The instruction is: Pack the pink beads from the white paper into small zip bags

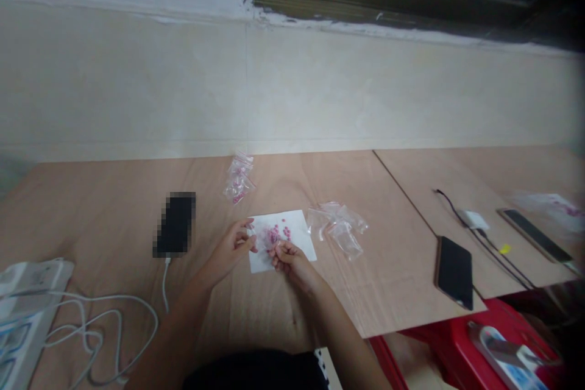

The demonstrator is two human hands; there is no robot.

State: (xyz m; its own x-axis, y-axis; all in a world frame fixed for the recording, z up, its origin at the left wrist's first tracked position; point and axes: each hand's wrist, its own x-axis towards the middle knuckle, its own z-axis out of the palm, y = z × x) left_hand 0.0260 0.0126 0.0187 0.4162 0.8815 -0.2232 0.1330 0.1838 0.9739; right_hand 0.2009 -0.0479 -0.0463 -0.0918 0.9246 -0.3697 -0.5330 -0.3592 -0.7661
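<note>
A white sheet of paper (299, 228) lies on the wooden table, with several small pink pieces (287, 231) scattered over it. Above the paper, a small clear plastic bag (264, 239) shows faintly between my hands, and pink pieces show in or behind it. My right hand (290, 261) pinches what looks like the bag's right side; its fingertips partly cover the pieces. At the paper's left edge, my left hand (236, 242) has its fingers curved and apart, close to the bag. Whether it touches the bag is unclear.
Clear bags with pink pieces (238, 178) lie behind the paper, and more clear bags (342, 225) to its right. A pixelated dark phone (176, 225) is left. Another phone (454, 271) lies right. A power strip (36, 277) and white cable (121, 317) occupy the front left.
</note>
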